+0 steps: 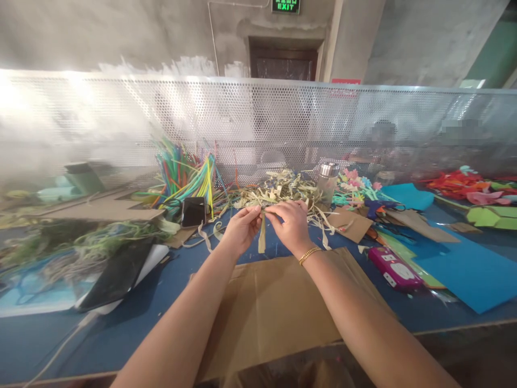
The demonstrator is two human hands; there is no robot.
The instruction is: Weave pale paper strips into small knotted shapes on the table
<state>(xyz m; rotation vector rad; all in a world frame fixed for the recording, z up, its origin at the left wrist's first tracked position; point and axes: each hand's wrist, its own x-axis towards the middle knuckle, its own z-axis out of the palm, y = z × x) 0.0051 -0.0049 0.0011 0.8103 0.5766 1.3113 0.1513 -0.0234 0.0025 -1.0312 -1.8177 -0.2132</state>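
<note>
Both my hands meet over the blue table, in front of a heap of pale dried strips (283, 186). A pale yellowish strip (262, 237) hangs down between them, its upper end at my fingertips. My left hand (241, 229) pinches there with thumb and forefinger. My right hand (291, 223), with a gold chain bracelet (309, 255) at its wrist, is closed with thumb and fingers together at the same spot. The fingers cover the strip's top. Below my forearms lies a brown cardboard sheet (274, 307).
Coloured stems (189, 172) and a black phone-like device (193, 212) are left of the heap; a glass bottle (328, 186) stands right. A purple power strip (395, 268) and blue sheets (472, 269) lie further right. Behind rises a perforated metal screen (226, 118).
</note>
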